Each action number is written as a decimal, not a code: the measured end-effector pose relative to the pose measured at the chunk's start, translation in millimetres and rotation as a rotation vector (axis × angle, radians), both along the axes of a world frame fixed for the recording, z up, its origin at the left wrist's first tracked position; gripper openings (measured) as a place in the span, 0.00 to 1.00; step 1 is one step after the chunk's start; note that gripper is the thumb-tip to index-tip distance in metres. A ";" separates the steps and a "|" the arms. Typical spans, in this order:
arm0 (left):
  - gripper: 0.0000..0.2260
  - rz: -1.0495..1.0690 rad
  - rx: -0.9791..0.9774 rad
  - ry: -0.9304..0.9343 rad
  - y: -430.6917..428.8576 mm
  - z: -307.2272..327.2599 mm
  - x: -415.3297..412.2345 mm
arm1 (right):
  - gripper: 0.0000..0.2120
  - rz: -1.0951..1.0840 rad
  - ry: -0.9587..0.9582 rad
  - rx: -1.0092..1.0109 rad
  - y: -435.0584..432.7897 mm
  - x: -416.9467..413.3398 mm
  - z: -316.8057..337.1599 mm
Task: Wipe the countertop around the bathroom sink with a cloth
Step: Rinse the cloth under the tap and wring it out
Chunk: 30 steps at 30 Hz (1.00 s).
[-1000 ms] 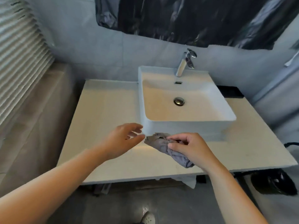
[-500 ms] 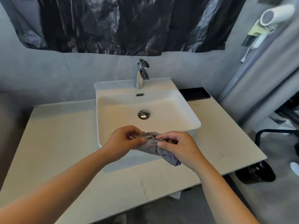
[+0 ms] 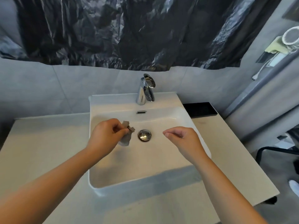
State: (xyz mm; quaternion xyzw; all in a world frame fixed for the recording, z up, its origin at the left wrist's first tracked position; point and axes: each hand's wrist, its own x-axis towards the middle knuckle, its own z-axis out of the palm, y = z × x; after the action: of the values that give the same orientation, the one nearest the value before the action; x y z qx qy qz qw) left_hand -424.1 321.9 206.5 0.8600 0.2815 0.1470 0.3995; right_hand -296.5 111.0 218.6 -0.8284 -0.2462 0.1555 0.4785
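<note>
Nearest, along the bottom of the frame, the pale beige matte stone countertop (image 3: 48, 152) runs flat and wide to both sides of the basin, with faint smudges near its front edge. Set on it in the middle of the frame is the white glazed rectangular ceramic sink (image 3: 169, 160), smooth and rounded at the corners.

Over the bowl, left of centre, the left hand (image 3: 106, 136) pinches the small crumpled grey cloth (image 3: 126, 135) between thumb and fingertips; the cloth hangs bunched and limp just left of the round chrome drain plug (image 3: 144, 135). Right of centre, the right hand (image 3: 182, 139) is empty, fingers loosely curled, well apart from the cloth.

The grip looks light and takes only a corner, so the cloth could slip into the basin; a wadded cloth would also wipe poorly, dragging one small patch and leaving streaks. No wiping of the countertop looks begun.

Further up, the polished chrome curved tap (image 3: 145, 89) stands at the basin's back rim. At centre right a flat glossy black rectangular tray (image 3: 200, 109) lies beside the sink; a sweep there could knock it. Across the top hangs crinkled shiny black plastic sheeting (image 3: 129, 33).
</note>
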 end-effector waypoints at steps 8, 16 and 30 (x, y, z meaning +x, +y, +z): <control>0.07 0.053 0.113 0.045 31.5 -3.7 21.3 | 0.09 0.033 -0.223 -0.060 89.4 92.3 17.5; 0.05 0.156 0.118 0.099 13.4 -15.0 34.3 | 0.19 0.087 -0.209 -0.120 133.6 146.3 23.0; 0.07 0.288 0.028 0.125 -17.8 -24.9 53.8 | 0.18 0.058 -0.308 0.198 142.8 165.4 22.5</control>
State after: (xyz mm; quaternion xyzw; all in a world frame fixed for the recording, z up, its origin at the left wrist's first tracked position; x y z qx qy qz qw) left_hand -370.3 304.0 181.7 0.8238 0.4240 0.1528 0.3439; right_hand -131.1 253.7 241.1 -0.7839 -0.3544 0.0155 0.5096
